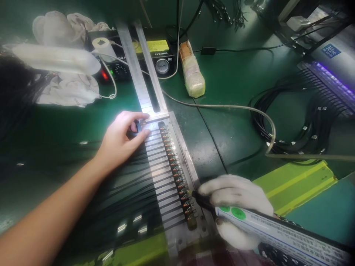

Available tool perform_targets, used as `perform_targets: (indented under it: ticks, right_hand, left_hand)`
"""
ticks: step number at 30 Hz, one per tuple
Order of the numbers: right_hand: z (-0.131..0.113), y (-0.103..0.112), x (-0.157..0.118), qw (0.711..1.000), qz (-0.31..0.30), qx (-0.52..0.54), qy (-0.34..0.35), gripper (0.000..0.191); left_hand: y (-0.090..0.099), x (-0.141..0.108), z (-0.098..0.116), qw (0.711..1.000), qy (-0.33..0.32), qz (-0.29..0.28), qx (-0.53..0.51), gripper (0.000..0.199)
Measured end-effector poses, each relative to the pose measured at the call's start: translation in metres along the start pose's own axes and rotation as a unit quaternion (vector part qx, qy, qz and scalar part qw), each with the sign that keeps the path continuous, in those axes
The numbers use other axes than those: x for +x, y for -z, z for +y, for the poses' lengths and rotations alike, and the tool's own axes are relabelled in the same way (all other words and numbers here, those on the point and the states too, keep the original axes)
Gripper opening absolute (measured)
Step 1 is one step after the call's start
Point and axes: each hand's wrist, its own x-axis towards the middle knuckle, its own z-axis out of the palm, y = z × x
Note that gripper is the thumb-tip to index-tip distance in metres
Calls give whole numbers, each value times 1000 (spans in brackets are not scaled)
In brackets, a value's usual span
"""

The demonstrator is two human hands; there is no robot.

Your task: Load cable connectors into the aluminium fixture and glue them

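My left hand (pixel 119 135) is bare and grips the upper end of a metal fixture (pixel 156 162). Its index fingertip rests by the crossbar and its thumb lies lower, near the first cables. Thin black cables (pixel 135 168) lie side by side across the fixture. Their stripped, orange-tinted ends sit in a row along a dark slot (pixel 177 173). My right hand (pixel 235 207), in a white glove, is wrapped round a dispensing syringe (pixel 266 229) with a printed label and green round stickers. The syringe's narrow tip points at the lower half of the row; whether it touches is unclear.
A black ZI DONG dispenser box (pixel 162 55) with a gauge stands at the back, under the fixture's long rails. Left of it are a white tube (pixel 55 59) and cloths (pixel 69 88). A wrapped block (pixel 192 72), coiled cables (pixel 294 136) and a violet-lit 365nm lamp (pixel 332 77) lie rightward.
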Motion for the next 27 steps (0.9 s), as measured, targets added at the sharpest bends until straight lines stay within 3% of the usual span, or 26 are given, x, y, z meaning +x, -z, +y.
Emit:
perform_targets:
  ticks: [12,27]
  right_hand:
    - [-6,-1,2,1000,2,14,-3,12]
    - [-5,-2,5,1000,15,23,-16,22]
  left_hand:
    - [1,0,1,1000,5,-5,-1,33]
    - [2,0,3,1000,2,-3,2,33]
